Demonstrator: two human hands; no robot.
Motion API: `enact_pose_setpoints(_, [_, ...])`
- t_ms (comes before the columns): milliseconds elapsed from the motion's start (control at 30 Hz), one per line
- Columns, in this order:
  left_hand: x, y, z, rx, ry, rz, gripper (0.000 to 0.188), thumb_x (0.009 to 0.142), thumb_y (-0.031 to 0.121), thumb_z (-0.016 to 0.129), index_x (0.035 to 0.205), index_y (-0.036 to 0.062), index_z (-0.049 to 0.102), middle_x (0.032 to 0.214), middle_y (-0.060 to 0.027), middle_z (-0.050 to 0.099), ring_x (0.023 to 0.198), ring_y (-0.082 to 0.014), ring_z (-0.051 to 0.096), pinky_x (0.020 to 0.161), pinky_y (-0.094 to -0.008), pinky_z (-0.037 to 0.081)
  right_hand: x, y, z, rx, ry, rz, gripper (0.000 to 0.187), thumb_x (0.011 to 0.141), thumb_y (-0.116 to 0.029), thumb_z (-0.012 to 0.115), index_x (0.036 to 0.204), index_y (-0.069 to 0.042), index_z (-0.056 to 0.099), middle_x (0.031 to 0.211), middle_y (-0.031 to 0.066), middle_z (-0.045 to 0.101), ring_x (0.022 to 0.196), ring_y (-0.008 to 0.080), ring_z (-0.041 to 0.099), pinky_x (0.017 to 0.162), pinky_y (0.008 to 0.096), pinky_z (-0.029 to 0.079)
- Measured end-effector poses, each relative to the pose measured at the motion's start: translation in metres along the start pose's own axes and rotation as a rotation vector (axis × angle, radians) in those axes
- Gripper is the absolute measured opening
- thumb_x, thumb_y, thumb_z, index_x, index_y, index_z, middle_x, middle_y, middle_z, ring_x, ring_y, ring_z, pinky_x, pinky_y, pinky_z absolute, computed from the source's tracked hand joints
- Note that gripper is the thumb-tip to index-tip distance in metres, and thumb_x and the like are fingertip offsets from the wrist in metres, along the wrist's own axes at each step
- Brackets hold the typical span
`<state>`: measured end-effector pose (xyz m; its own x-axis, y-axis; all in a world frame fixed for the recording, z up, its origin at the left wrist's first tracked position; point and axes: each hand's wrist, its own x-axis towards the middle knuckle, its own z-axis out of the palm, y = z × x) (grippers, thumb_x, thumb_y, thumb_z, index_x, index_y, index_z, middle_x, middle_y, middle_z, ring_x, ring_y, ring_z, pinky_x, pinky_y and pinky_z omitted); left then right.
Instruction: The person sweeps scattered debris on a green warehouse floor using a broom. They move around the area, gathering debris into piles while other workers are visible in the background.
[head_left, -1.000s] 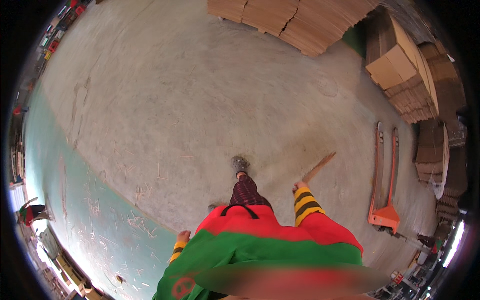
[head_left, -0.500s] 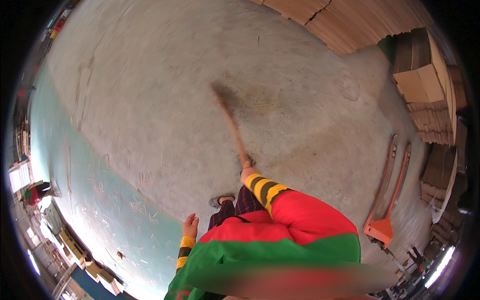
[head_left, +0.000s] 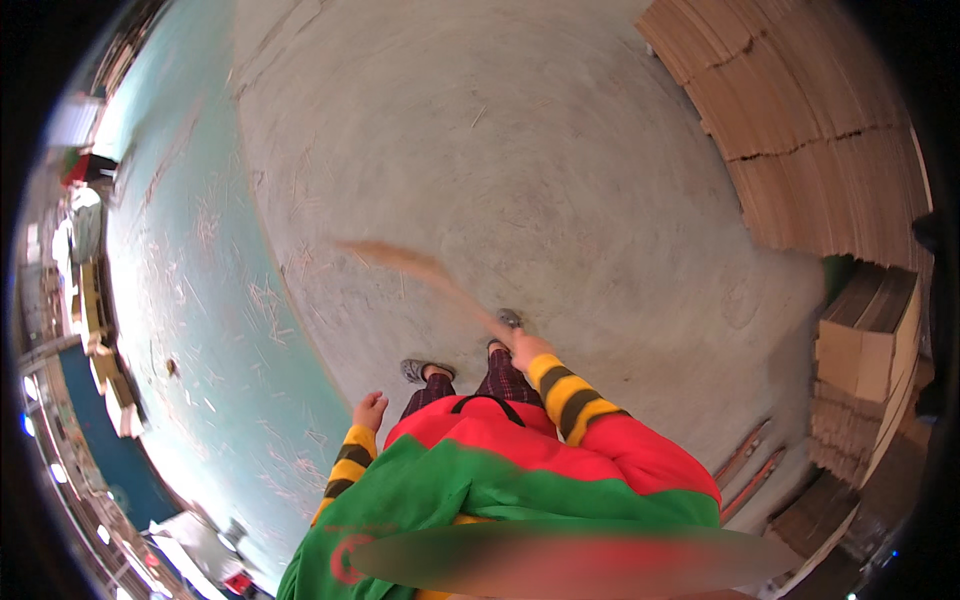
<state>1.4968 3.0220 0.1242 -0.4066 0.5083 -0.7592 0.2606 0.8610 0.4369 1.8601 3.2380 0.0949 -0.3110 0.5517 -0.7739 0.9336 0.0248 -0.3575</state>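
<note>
My right hand (head_left: 527,346) is closed around the handle end of a long tan broom (head_left: 430,272). The broom slants away to the far left, low over the floor, and motion blur hides its bristles and outline. To the left of my body, my left hand (head_left: 369,410) hangs in the air with its fingers loosely bent and nothing in it. Beneath the broom lies the grey concrete floor (head_left: 480,190). Thin pale scraps (head_left: 265,305) are scattered mostly over the green-painted strip (head_left: 225,340) at the left.
Tall stacks of flat cardboard (head_left: 790,120) line the right side, with a box-shaped cardboard stack (head_left: 860,350) nearer to me. Orange pallet-jack forks (head_left: 750,470) lie low at the right. My shoes (head_left: 425,371) stand on the concrete. Shelving and a blue panel (head_left: 110,430) edge the far left.
The broom has swung leftward and blurs more broadly. My view and body have turned right, so the cardboard stacks and forks sit lower. My left hand's fingers are more bent.
</note>
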Motion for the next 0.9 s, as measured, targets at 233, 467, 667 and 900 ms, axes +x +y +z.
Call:
enact_pose_setpoints(233, [0.005, -0.007, 0.024, 0.052, -0.117, 0.084, 0.043, 0.078, 0.028, 0.059, 0.111, 0.001, 0.052, 0.1, -0.0142, 0.059, 0.095, -0.0213, 0.055, 0.083, -0.0315, 0.042, -0.074, 0.064, 0.034, 0.641, 0.266, 0.619, 0.028, 0.064, -0.007, 0.053, 0.091, 0.001, 0.051, 0.077, 0.0183, 0.059, 0.069, 0.03, 0.06, 0.058, 0.0391, 0.047])
enact_pose_setpoints(467, [-0.013, -0.09, -0.009, -0.153, 0.068, -0.008, 0.044, 0.077, 0.03, 0.058, 0.11, 0.0017, 0.054, 0.098, -0.0142, 0.06, 0.087, -0.0208, 0.058, 0.077, -0.0311, 0.045, -0.006, 0.071, -0.013, 1.579, 0.258, 0.864, 0.007, 0.067, -0.005, 0.05, 0.066, -0.007, 0.043, 0.055, 0.0053, 0.046, 0.044, 0.0198, 0.045, 0.041, 0.0326, 0.039])
enact_pose_setpoints(667, [-0.029, -0.18, -0.04, -0.236, 0.124, -0.214, 0.043, 0.074, 0.031, 0.06, 0.106, 0.0026, 0.057, 0.097, -0.0161, 0.06, 0.089, -0.0226, 0.057, 0.078, -0.0326, 0.044, 0.044, -0.055, 0.075, 1.034, -0.488, 0.52, 0.013, 0.069, -0.008, 0.05, 0.062, -0.012, 0.039, 0.048, 0.0009, 0.04, 0.039, 0.0142, 0.043, 0.037, 0.0284, 0.036])
enact_pose_setpoints(900, [-0.057, -0.217, -0.095, -0.27, 0.106, -0.306, 0.046, 0.075, 0.033, 0.059, 0.11, 0.0032, 0.054, 0.102, -0.017, 0.059, 0.096, -0.0249, 0.056, 0.084, -0.033, 0.042, 0.064, -0.285, 0.232, -0.091, -0.361, 0.061, 0.028, 0.064, -0.012, 0.057, 0.085, 0.007, 0.059, 0.095, 0.0219, 0.059, 0.091, 0.0277, 0.059, 0.076, 0.0327, 0.047])
